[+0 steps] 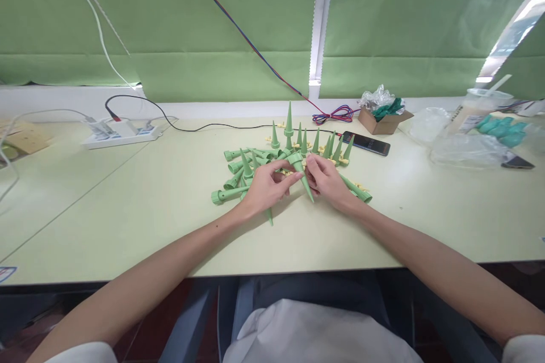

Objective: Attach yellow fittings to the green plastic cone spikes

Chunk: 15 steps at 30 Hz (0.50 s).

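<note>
gripping green spike (305,182), left hand (266,187) and right hand (328,182) fingers closed on it; spike pile (238,173) crowding around, phone (366,143) beyond.

- pale green table (128,210), its near edge running across the view.
- green cones (233,167) heaped at the middle, some standing upright behind the heap.
- white power strip (121,131) toward the far left corner.
- black phone (366,143) just right of the cones.
- cardboard box (383,121) by the far edge.
- clear plastic bags (464,150) toward the right edge.
</note>
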{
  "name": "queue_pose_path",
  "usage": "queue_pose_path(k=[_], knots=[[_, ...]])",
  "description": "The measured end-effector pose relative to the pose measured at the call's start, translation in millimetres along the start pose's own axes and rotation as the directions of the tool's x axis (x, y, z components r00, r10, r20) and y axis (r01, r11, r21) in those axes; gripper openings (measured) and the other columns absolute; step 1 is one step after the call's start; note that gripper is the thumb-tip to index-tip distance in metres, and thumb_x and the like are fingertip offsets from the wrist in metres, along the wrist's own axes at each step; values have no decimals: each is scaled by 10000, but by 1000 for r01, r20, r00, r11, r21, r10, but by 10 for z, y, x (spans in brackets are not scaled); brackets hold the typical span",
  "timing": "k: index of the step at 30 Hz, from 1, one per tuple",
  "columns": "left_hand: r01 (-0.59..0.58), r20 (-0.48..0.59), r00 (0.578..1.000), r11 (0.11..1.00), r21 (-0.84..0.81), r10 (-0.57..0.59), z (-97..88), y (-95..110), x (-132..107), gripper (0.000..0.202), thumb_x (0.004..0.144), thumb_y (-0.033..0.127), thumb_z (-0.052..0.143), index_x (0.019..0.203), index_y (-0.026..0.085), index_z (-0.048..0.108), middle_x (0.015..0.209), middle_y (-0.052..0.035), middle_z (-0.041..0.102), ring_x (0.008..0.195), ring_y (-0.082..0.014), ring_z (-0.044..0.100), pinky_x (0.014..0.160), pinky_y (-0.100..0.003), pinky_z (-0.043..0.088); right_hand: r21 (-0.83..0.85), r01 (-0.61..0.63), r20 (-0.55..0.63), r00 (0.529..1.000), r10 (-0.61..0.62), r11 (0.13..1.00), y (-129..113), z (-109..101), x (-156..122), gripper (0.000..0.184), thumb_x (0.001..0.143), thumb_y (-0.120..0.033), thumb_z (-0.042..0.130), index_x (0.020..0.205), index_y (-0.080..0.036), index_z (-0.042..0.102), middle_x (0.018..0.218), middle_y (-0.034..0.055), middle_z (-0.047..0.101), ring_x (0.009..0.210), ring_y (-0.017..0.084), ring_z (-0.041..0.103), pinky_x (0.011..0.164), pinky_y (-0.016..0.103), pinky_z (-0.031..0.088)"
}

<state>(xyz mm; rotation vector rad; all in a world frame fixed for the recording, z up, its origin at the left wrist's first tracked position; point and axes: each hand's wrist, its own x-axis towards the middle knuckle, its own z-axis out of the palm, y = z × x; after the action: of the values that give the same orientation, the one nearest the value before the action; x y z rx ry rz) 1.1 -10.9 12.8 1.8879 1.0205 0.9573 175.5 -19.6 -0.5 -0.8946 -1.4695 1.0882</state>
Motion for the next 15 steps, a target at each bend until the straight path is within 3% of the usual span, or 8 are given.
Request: queue_pose_path(k=[6,10,15], knots=[[-68,-97,993,997,34,71,21,-13,1,356,798,512,744,860,190,603,614,19,581,486,-132,563,464,-242,416,38,-4,20,1000,3,999,18,-7,2,522,907,-707,513,700,-245,386,481,-86,349,369,88,322,354,247,334],[-123,-147,980,990,73,133,35,-67,4,390,801,523,744,945,183,619,804,-21,632,504,-109,564,485,-246,457,52,-6,30,1000,5,999,54,-21,12,525,910,-701,514,688,-241,391,468,-84,353,369,91,332,362,251,323],[-244,-178,944,953,181,276,42,-140,10,351,830,469,735,1000,174,649,983,-59,649,565,-94,574,544,-246,501,59,0,33,999,-2,998,78,-23,21,559,906,-727,486,656,-237,381,454,-76,358,362,92,337,363,258,299]])
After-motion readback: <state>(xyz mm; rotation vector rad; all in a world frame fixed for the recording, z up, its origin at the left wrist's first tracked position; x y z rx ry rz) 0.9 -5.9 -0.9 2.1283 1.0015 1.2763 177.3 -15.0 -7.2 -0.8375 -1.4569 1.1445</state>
